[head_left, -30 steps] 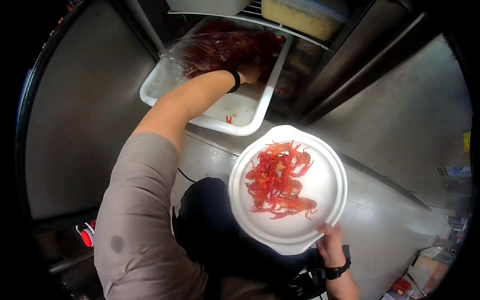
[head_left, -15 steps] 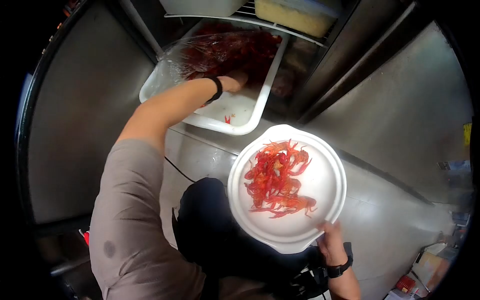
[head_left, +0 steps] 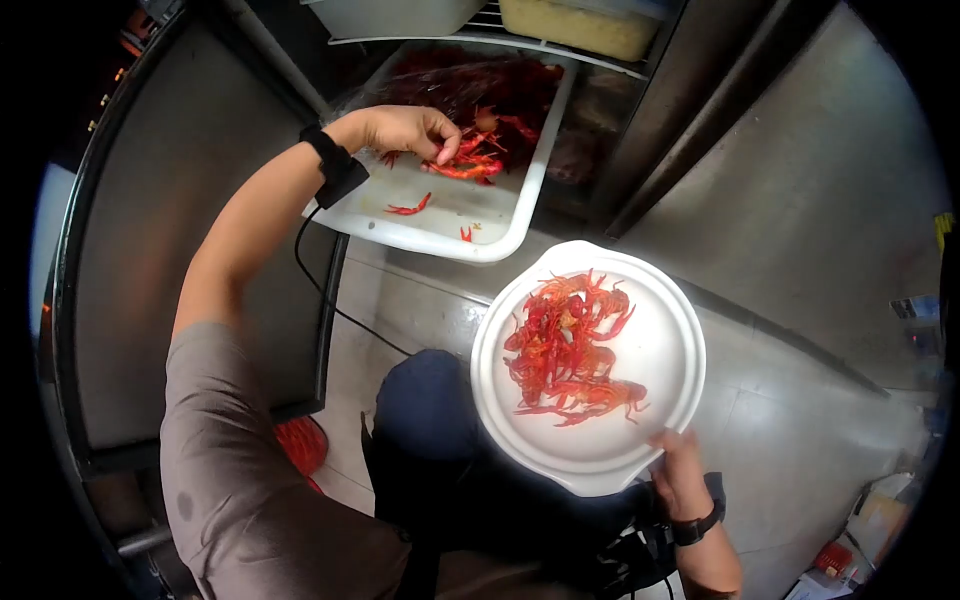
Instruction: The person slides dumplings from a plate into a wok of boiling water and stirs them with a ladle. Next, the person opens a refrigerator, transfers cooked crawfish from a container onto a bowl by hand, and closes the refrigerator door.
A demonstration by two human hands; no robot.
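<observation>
Over a white tub [head_left: 420,240], my left hand [head_left: 408,132] is closed in a pinch on a red crayfish [head_left: 472,170]. More dark red crayfish [head_left: 520,85] lie at the back of the tub, partly under clear plastic film. A loose claw [head_left: 410,205] rests on the tub's bare floor. My right hand [head_left: 680,472] grips the lower right edge of a round white dish [head_left: 655,345] with tab handles. Several red crayfish [head_left: 560,340] are heaped on the dish's left side.
Above the tub, a wire shelf [head_left: 490,42] holds a container of yellowish food [head_left: 580,25]. An open steel door [head_left: 190,230] stands at left, and a steel panel [head_left: 790,210] rises at right. Below is a tiled floor [head_left: 395,305]. A thin black cable hangs from my left wrist.
My left hand has risen from among the crayfish in the tub and moved left, now with a crayfish in its fingers. The dish has shifted slightly to the right in view.
</observation>
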